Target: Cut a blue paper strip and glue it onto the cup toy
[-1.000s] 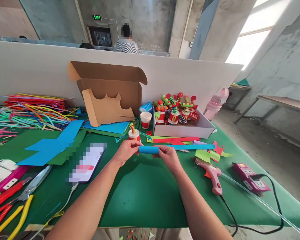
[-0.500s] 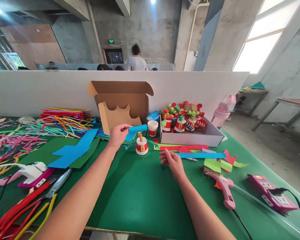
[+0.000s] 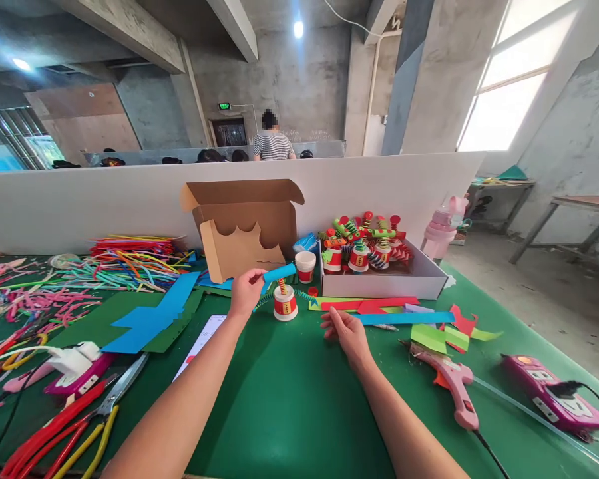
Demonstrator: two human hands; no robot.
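My left hand [image 3: 247, 293] is closed in a pinch on the end of a blue paper tube [image 3: 281, 273]. The tube is held over a small upturned paper cup [image 3: 285, 307], red and white, with a striped paper spring on top and thin coiled arms at its sides. My right hand [image 3: 347, 334] hovers low over the table with its fingers loosely bent and apart, nothing visible in it. Right beside it lies a long blue paper strip [image 3: 409, 319]; whether the fingers touch it I cannot tell. Another paper cup [image 3: 306, 265] stands behind the figure.
A white box [image 3: 384, 287] holds several finished cup figures. On the right lie a pink glue gun [image 3: 452, 386] and a power strip [image 3: 554, 399]. Scissors [image 3: 122, 386], blue paper [image 3: 152, 316], a phone [image 3: 199, 346] and pipe cleaners [image 3: 134, 259] are on the left. An open cardboard box [image 3: 244, 229] stands behind.
The view has tilted up slightly, so the table sits lower in the picture and more of the phone shows. My left hand still pinches the blue tube; both hands have hardly moved.
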